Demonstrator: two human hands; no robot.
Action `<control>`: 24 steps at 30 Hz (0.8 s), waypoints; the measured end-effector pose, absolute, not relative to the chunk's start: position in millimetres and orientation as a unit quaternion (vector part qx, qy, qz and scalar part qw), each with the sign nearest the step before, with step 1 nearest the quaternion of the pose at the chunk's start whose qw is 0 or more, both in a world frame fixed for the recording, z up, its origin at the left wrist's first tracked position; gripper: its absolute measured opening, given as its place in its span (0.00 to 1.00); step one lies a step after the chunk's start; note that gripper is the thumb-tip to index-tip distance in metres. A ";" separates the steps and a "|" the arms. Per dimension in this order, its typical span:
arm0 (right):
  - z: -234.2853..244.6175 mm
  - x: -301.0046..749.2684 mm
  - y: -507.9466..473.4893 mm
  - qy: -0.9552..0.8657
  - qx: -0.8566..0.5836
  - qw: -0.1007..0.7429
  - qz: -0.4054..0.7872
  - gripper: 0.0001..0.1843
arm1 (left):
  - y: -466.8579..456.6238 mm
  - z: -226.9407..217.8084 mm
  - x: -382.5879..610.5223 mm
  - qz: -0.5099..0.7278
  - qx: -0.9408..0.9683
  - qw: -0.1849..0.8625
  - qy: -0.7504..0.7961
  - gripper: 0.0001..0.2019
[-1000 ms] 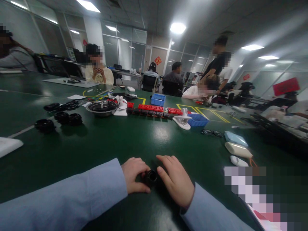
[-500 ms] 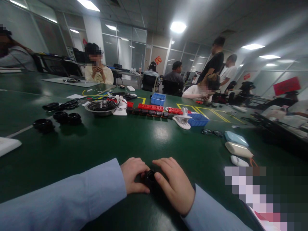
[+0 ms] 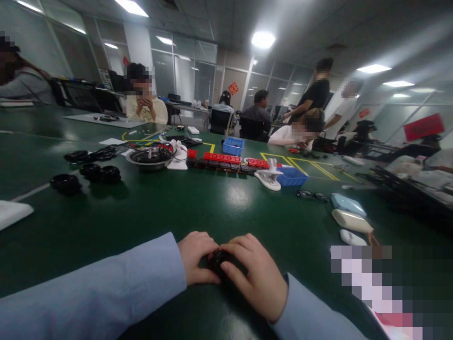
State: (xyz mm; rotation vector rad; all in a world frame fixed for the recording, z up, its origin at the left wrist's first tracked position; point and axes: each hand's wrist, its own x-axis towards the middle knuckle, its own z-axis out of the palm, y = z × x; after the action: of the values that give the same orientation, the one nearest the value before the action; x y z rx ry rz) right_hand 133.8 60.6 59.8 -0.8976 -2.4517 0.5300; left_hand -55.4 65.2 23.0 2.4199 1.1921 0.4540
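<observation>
A small black round part (image 3: 218,261) rests on the green table (image 3: 219,203) close to the near edge. My left hand (image 3: 197,257) is curled around its left side, fingers closed on it. My right hand (image 3: 255,276) covers its right side and top, thumb and fingers pressed against it. Most of the part is hidden between the two hands. Both arms wear light blue sleeves.
Black round parts (image 3: 91,173) lie at the left, a metal bowl (image 3: 149,158) and red blocks (image 3: 222,158) mid-table, blue bins (image 3: 232,146), a white clip (image 3: 268,177), glasses (image 3: 311,194) and cases (image 3: 350,220) at the right. Several people sit and stand beyond.
My right hand has slid left and closed over the black part, hiding its opening. The left hand has stayed in place. People standing at the back have shifted.
</observation>
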 end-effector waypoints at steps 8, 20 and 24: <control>59.8 133.5 57.6 -0.892 -0.317 0.262 0.186 0.11 | 66.0 23.4 -55.9 0.164 0.867 0.208 0.423 0.18; 67.4 129.8 49.9 -0.911 -0.271 0.240 0.196 0.16 | 65.2 27.1 -54.6 0.159 0.871 0.204 0.417 0.13; 70.2 129.3 48.7 -0.923 -0.270 0.208 0.178 0.16 | 65.7 26.3 -54.4 0.156 0.870 0.202 0.421 0.14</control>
State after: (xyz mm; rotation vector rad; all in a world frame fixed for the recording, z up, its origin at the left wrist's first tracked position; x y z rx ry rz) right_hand 129.3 48.7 70.2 -0.7526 -2.5680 0.4966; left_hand -54.4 65.7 26.3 2.4310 1.1760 0.4365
